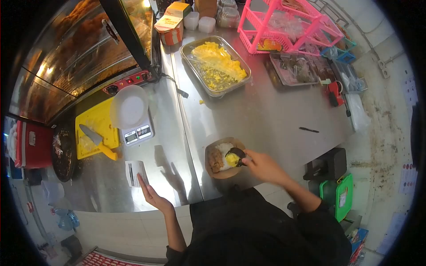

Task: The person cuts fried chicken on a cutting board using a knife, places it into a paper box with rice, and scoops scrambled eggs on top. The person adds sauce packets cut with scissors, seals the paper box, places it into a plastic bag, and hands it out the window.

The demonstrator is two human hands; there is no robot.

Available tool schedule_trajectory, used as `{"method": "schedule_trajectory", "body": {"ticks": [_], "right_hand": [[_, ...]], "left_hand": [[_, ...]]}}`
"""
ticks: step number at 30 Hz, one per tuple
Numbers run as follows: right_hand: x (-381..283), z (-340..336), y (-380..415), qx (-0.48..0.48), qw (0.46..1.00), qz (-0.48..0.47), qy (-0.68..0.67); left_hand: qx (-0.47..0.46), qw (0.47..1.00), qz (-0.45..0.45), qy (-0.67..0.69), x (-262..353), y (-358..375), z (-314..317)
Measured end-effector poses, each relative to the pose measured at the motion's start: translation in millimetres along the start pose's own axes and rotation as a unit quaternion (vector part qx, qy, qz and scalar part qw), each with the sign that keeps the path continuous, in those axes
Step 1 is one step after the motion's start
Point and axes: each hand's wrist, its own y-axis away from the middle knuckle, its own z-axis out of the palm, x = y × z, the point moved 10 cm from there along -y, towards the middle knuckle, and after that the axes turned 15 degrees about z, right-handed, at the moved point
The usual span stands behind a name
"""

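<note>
My right hand (258, 165) grips a black serving spoon (240, 153). Yellow chopped food that looks like scrambled egg (231, 159) is at the spoon's bowl, over a brown paper food box (225, 174). Inside the box are white rice (225, 147) and brown chopped meat (216, 160). My left hand (154, 197) holds a small printed paper slip (135, 174) by its edge, and casts a shadow on the steel counter. Its thumb is partly hidden. Farther back stands a metal tray (216, 92) of yellow egg-like food, partly under clear film.
At left are a digital scale (138, 134) bearing a white round container (129, 106), a yellow cutting board (95, 150) with a knife (98, 141), and a lit glass cabinet (71, 53). Pink baskets (284, 31), a second tray (293, 68) and a pen (309, 130) are at right.
</note>
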Motion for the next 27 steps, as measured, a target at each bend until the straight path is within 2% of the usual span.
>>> {"method": "schedule_trajectory", "body": {"ticks": [1,5,7,11,14,16,20,22,23,25,27], "right_hand": [[-3,0,15,0.134,0.983,0.007,0.126],[20,48,18,0.189,0.968,0.016,0.166],[15,42,30,0.233,0.965,-0.031,0.117],[-4,11,48,0.239,0.969,-0.024,0.050],[-18,9,49,0.256,0.960,-0.039,0.106],[-14,27,35,0.207,0.958,-0.035,0.195],[-23,10,46,0.228,0.961,-0.034,0.151],[-9,23,25,0.130,0.970,0.011,0.205],[-14,11,22,0.137,0.968,0.007,0.209],[-54,-28,29,0.144,0.986,-0.059,0.063],[-97,-77,19,0.215,0.967,-0.128,0.038]], "left_hand": [[0.004,1.000,-0.006,-0.008,2,5,-4],[0.006,1.000,0.009,0.004,16,4,2],[0.004,1.000,0.016,0.011,17,0,3],[-0.011,0.999,0.036,-0.005,13,-6,-1],[0.000,0.999,0.037,-0.009,11,-8,-7],[0.006,0.999,0.035,-0.013,9,-10,-11],[0.015,1.000,0.023,-0.010,-5,-5,-19],[0.016,1.000,0.021,-0.008,-9,-8,-17],[0.018,1.000,0.022,0.000,-9,-9,-15],[0.019,1.000,0.023,0.009,-9,-13,-12],[-0.014,1.000,0.026,-0.006,-9,-18,-1]]}}
